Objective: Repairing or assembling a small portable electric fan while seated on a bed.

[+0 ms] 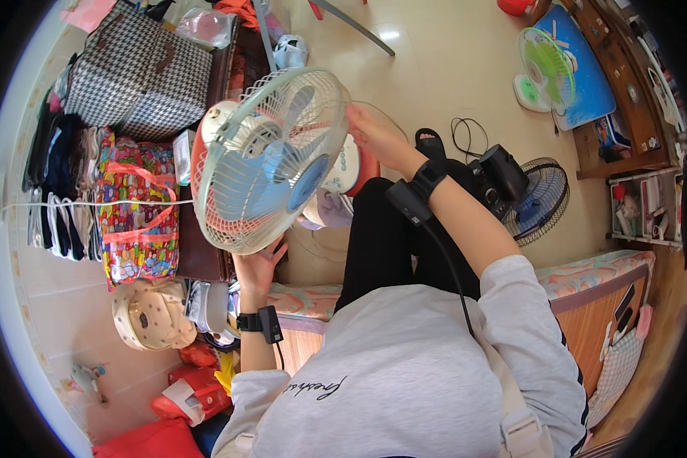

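Note:
A standing fan with a pale round guard (235, 169) and blue blades (282, 160) is in front of me, its head tilted. My right hand (375, 137) is at the guard's right rim, with its fingers against the edge. Below the guard's lower edge, my left hand (258, 267) has its fingers spread; the wire hides part of it, and I cannot tell how firmly it touches. Partly behind the guard is the fan's white and red base (343, 168), with buttons on it. A white cord (99, 203) stretches left from the guard.
At left are a houndstooth bag (141, 72), a colourful patterned bag (137, 244) and hanging clothes. A black fan (542, 198) lies on the floor at right, near a dark cable (466, 137). Farther off, a green fan (546, 69) is beside a blue board (588, 84).

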Tool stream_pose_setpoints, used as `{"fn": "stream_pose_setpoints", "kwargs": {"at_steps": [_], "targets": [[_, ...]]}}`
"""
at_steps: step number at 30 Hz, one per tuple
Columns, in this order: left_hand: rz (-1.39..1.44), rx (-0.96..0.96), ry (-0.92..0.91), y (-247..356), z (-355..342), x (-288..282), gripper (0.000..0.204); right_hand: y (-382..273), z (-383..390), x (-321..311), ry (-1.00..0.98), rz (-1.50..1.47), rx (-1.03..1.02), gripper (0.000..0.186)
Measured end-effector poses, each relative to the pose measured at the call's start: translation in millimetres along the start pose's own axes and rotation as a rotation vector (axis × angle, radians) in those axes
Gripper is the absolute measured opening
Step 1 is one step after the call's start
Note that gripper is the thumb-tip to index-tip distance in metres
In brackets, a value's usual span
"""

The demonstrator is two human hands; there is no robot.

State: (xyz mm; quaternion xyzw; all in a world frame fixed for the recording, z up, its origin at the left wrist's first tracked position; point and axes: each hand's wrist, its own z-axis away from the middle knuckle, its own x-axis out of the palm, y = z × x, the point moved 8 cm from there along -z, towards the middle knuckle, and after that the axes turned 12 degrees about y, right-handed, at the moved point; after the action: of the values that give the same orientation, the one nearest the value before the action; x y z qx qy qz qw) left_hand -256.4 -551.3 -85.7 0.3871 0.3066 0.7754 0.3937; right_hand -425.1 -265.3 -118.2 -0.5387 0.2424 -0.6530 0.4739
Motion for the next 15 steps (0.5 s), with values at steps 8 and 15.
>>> {"fn": "stream_pose_setpoints", "kwargs": {"at_steps": [8, 15], "targets": [[0.179, -0.013, 0.128, 12.6, -6.2, -14.8, 0.065, 6.2, -10.1, -12.8, 0.085, -0.103, 0.021, 0.066], [0.145, -0.018, 0.051, 14.5, -5.1, 3.4, 0.072, -2.7, -21.4, 15.8, -0.112, -0.179, -0.177, 0.07]]}}
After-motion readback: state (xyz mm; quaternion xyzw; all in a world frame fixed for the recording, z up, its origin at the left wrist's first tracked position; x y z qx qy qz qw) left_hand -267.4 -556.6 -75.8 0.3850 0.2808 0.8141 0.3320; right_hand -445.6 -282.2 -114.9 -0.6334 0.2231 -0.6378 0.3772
